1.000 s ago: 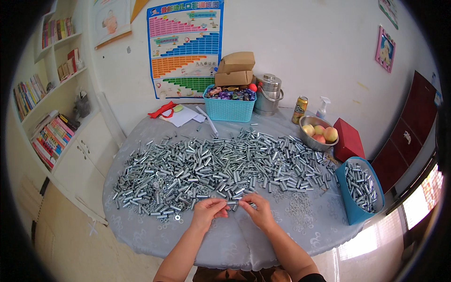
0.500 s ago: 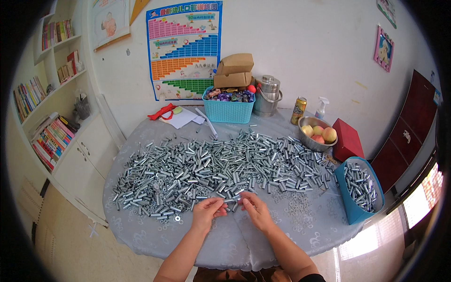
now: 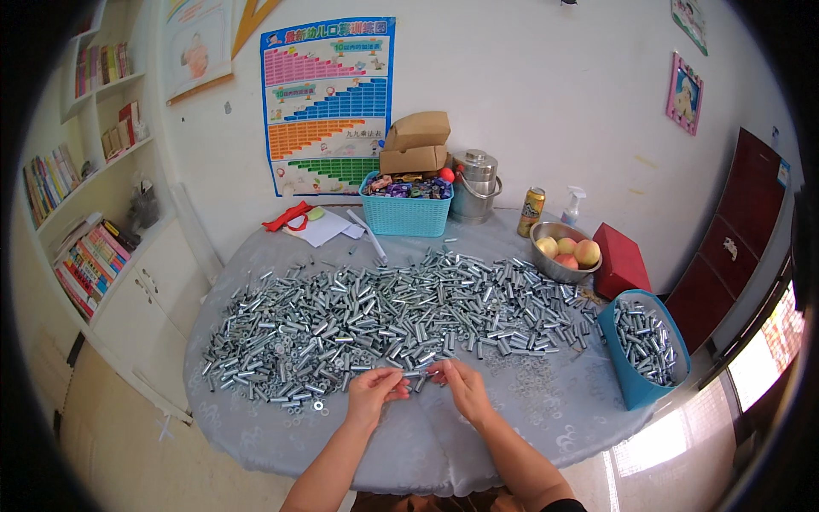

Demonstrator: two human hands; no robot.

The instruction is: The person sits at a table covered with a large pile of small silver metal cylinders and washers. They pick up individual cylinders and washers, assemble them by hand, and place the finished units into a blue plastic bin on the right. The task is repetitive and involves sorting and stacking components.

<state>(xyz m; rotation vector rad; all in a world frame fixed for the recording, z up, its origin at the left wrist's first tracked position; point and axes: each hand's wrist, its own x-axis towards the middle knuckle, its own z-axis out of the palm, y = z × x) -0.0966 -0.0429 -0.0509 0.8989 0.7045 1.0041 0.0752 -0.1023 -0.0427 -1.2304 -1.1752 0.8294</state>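
Head view, looking down, showed me both bare hands meeting at the near edge of the round surface (image 3: 256,427), which wore a pale grey patterned cloth. My left hand (image 3: 375,392) had its fingers (image 3: 394,381) pinched closed on one end of a small metal sleeve (image 3: 415,374), a short, shiny silver cylinder held roughly level. My right hand (image 3: 461,386) had its fingers (image 3: 440,372) curled in and closed around the other end of that piece, so the two hands touched it from either side, just in front of the heap. Whether a second small part sat between the fingertips I could not tell; it was too small.

Just beyond the hands lay the heap of metal sleeves (image 3: 384,316), a broad spread of bright, smooth tubes lying in every direction across the middle of the cloth. Flat little washers (image 3: 533,397) were scattered to the right of my right hand. At the right rim sat a blue bin (image 3: 627,384) partly filled with more silver pieces. Farther back stood a woven teal basket (image 3: 404,218), a steel bowl of peaches (image 3: 563,256) and a red box (image 3: 621,260).
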